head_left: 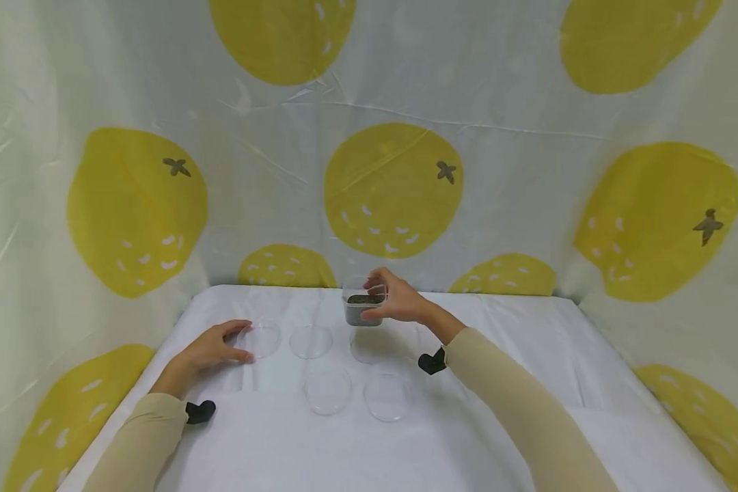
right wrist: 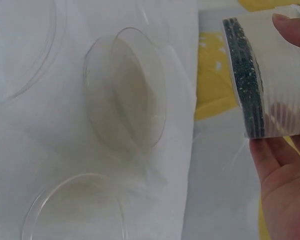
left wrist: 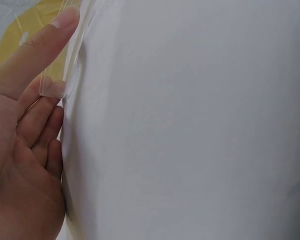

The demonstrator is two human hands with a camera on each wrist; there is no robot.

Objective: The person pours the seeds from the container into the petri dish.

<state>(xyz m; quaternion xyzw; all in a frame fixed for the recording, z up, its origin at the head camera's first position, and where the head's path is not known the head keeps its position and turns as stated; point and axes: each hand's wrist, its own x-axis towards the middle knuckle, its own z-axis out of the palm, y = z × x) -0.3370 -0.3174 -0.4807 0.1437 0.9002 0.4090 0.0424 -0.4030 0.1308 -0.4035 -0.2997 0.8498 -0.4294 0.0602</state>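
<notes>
My right hand (head_left: 396, 297) grips a clear plastic container (head_left: 364, 318) from its right side and holds it raised above the back of the table. A dark, speckled granular layer (right wrist: 245, 77) lies in the bottom of this container; its exact kind cannot be told. At the far left of the back row, my left hand (head_left: 216, 345) has thumb and fingers around the near-left rim of a clear petri dish (head_left: 264, 339). In the left wrist view the thumb (left wrist: 65, 20) lies over the edge of that petri dish (left wrist: 54, 89), with fingers on its other side.
Several more clear round dishes lie on the white cloth, such as one dish (head_left: 311, 342) in the back row and two nearer dishes (head_left: 328, 391). One dish (head_left: 363, 350) sits just below the raised container. A lemon-printed curtain (head_left: 393, 191) hangs behind the table (head_left: 320, 451).
</notes>
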